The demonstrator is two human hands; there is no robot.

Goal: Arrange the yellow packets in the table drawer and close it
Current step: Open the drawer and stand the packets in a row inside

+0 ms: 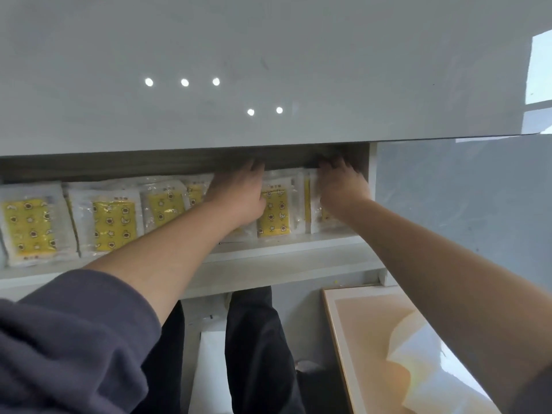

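Presses left hand flat on packets in the drawer, right part; right hand over their far edge, grip not clear. Light, slippery film: better to pinch the edges.

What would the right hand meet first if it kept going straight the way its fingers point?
Probably the dark wood-grain panel at the back of the white drawer: the right hand points over the yellow-printed plastic packets towards it, fingertips in its shadow. Depth is unclear.
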